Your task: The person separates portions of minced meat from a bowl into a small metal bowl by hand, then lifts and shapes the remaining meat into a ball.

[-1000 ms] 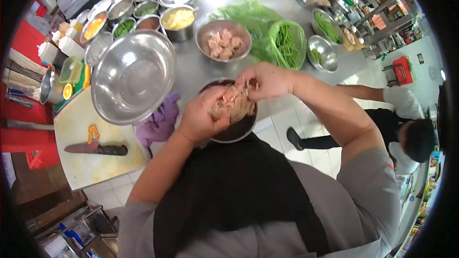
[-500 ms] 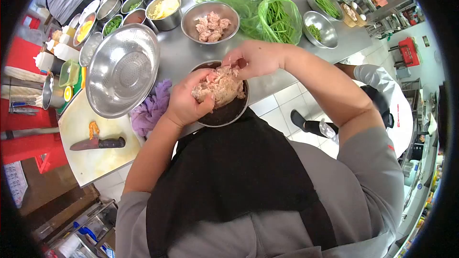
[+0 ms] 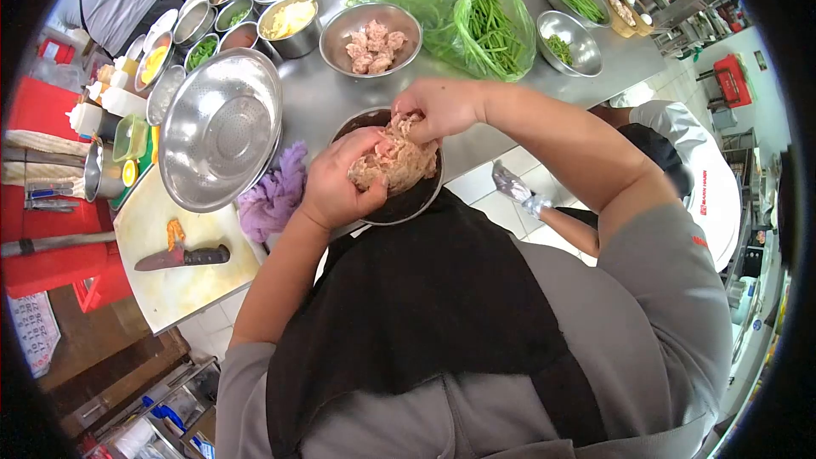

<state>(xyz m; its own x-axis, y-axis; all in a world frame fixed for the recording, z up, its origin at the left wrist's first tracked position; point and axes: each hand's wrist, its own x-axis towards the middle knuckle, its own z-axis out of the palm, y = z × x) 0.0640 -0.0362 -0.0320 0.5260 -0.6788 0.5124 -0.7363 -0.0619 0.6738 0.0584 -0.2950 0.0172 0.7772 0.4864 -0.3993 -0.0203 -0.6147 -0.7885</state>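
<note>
My left hand is wrapped round a lump of pale pink raw minced meat above a dark-insided metal bowl. At the lump's upper right, my right hand has its fingers pinched on the same meat. Beyond my hands, a steel bowl holds several separate pink meat pieces. To the left of my left hand lie a purple cloth and a large steel colander.
A knife rests on a cutting board at the left. Green beans fill a green bag at the back right. Small containers crowd the back left. A co-worker bends at the right; another person stands back left.
Both hands have stayed on the meat, with small shifts of the right fingers. The view has moved, and the co-worker at the right has bent down and reached towards the foot.
</note>
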